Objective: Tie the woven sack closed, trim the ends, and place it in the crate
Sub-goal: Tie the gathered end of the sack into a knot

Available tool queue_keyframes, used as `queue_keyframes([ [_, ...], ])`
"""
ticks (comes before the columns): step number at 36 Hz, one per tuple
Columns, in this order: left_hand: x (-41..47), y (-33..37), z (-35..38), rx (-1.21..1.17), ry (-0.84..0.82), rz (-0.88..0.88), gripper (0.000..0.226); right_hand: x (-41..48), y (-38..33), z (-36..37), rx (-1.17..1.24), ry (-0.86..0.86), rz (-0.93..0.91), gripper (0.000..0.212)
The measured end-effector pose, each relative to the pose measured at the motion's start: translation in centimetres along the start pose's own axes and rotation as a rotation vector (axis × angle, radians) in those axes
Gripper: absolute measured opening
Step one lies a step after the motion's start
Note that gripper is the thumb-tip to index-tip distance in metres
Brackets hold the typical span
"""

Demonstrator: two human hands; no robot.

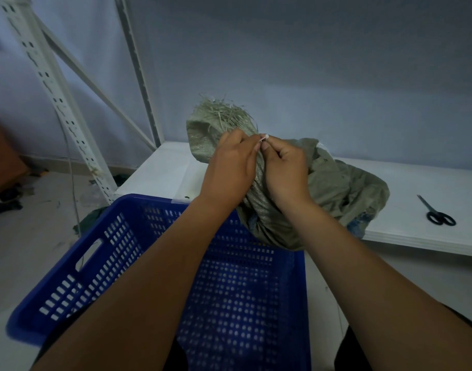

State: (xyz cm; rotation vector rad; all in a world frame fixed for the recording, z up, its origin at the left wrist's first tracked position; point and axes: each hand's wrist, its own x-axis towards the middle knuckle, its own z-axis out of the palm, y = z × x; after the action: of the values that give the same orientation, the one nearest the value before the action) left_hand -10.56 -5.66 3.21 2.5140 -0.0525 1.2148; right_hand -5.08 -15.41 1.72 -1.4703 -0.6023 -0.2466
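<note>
One woven sack point(336, 183) on a white shelf point(160, 170) (frayed mouth upward), left hand point(229, 167) and right hand point(287, 171) both pinching one white tie point(264, 137) at its neck, one blue crate point(69, 266) near, one pair of scissors point(441, 216) apart.

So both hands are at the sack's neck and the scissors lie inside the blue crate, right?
No: the head view shows the scissors on the white table, right of the sack, not in the blue crate. The left hand and right hand are at the sack's neck.
</note>
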Motion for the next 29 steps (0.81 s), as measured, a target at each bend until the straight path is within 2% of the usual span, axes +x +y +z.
queue_keyframes([
  [17, 0.04, -0.45, -0.03, -0.007, -0.001, 0.008, 0.025, 0.01, 0.41, -0.17, -0.191, -0.007, -0.069, 0.025],
  [29, 0.0, -0.48, -0.36, -0.113, -0.043, -0.029, 0.023, -0.42, 0.35, -0.39, -0.344, -0.04, -0.147, 0.024],
])
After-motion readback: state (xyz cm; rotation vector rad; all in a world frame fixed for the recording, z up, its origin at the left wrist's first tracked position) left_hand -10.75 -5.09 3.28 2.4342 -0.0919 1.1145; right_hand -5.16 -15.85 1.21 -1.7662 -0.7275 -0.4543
